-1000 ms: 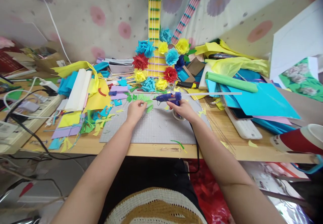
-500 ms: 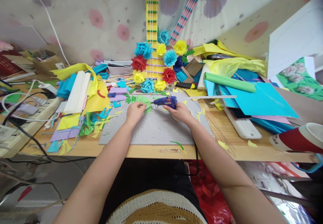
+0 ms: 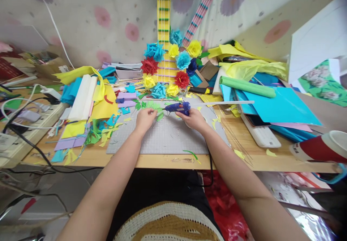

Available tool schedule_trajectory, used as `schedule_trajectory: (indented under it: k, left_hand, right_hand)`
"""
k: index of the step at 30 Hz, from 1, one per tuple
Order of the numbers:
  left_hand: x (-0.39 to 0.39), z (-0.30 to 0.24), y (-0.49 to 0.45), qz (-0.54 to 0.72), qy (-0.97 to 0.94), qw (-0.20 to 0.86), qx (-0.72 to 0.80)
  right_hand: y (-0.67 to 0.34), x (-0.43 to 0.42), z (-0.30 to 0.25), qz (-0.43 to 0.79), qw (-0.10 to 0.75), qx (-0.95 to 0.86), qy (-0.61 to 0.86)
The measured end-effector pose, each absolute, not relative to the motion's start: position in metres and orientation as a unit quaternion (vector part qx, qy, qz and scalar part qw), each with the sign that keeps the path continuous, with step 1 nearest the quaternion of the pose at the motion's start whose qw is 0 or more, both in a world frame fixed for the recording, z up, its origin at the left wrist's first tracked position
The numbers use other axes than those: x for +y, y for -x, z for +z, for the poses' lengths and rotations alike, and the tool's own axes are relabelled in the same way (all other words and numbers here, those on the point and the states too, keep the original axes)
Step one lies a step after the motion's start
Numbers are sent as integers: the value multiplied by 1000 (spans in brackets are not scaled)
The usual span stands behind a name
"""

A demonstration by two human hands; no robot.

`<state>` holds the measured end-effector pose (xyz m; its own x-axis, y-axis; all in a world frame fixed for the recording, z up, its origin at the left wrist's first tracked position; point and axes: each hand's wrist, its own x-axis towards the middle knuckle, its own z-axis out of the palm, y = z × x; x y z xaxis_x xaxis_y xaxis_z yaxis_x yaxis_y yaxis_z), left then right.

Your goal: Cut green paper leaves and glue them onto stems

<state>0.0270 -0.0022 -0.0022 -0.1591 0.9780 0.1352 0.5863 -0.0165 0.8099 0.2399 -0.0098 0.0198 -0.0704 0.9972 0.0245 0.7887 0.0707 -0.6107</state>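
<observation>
My right hand (image 3: pixel 195 119) is closed around a blue hot glue gun (image 3: pixel 177 108), whose nozzle points left toward green paper leaves (image 3: pixel 155 107). My left hand (image 3: pixel 145 119) pinches those leaves at their near edge. Both hands rest over a grey cutting mat (image 3: pixel 168 136) on the wooden table. A clear glue stick (image 3: pixel 225 103) sticks out of the gun to the right. Just behind stands a yellow paper guitar (image 3: pixel 164 34) with red, blue and yellow paper flowers (image 3: pixel 173 69) around its base.
Paper scraps (image 3: pixel 94 134) and rolled sheets (image 3: pixel 82 96) crowd the left. A green roll (image 3: pixel 247 87), blue sheets (image 3: pixel 282 107) and a white keyboard (image 3: pixel 260 134) lie right. A red-and-white cup (image 3: pixel 320 148) lies at the right edge. Cables (image 3: pixel 27 125) run along the left.
The glue gun and my right hand have shifted left, closer to the green leaves. My left hand has stayed on the leaves.
</observation>
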Motion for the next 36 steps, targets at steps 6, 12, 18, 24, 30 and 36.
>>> schedule_trajectory:
  k: [6, 12, 18, 24, 30, 36]
  left_hand:
    - [-3, -1, -27, 386, -600, 260, 651]
    - [-2, -3, -26, 392, -599, 261, 647]
    - [-4, -1, -27, 376, -611, 238, 655]
    - [-4, -1, -28, 387, -601, 236, 658]
    - [-5, 3, -29, 404, -590, 245, 655]
    - [-6, 5, -33, 436, -567, 263, 647]
  right_hand:
    - [-243, -8, 17, 219, 225, -695, 647]
    - [-247, -8, 21, 234, 247, -683, 646]
    - [-280, 6, 22, 201, 327, -576, 722]
    - [-306, 24, 12, 122, 301, -523, 788]
    - [-302, 27, 5, 116, 252, -529, 802]
    - [-298, 10, 21, -33, 229, -537, 811]
